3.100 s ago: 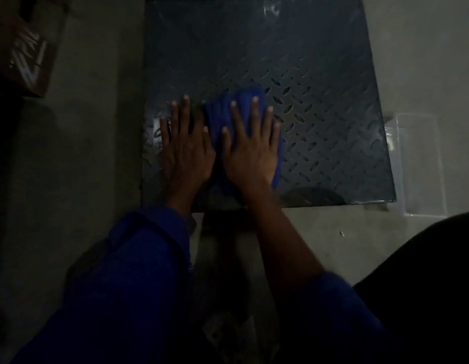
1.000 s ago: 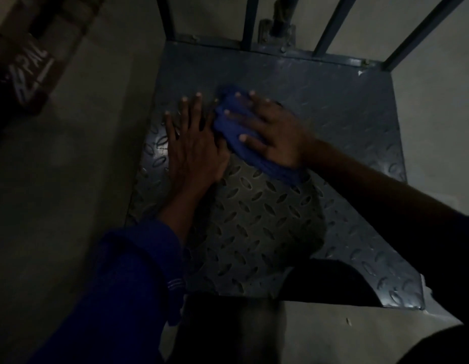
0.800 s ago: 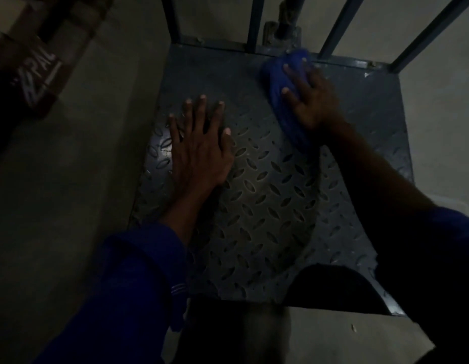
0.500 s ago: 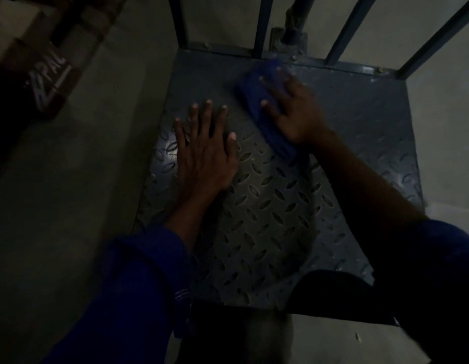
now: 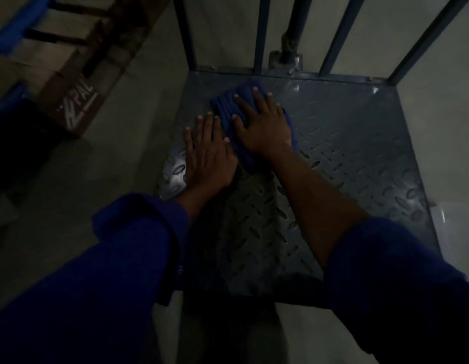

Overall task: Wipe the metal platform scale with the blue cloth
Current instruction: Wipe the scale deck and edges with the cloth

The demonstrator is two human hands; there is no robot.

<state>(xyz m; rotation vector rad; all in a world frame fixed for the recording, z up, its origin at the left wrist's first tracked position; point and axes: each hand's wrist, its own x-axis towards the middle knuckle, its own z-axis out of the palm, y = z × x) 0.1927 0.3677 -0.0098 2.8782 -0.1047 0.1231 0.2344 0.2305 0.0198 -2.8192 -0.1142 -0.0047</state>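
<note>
The metal platform scale is a dark tread-plate deck on the floor, with a blue railing at its far edge. The blue cloth lies bunched on the deck's far left part. My right hand presses flat on the cloth with straight, spread fingers. My left hand rests flat on the bare plate just left of the cloth, its fingertips beside the cloth's edge. Both forearms come out of blue sleeves.
The railing's upright bars and a post base stand along the far edge. A wooden pallet with white lettering lies on the concrete floor to the left. A pale object sits at the platform's right edge.
My right hand has slid the cloth from the far middle of the deck back to the left, beside my left hand. My left hand has stayed planted on the plate.
</note>
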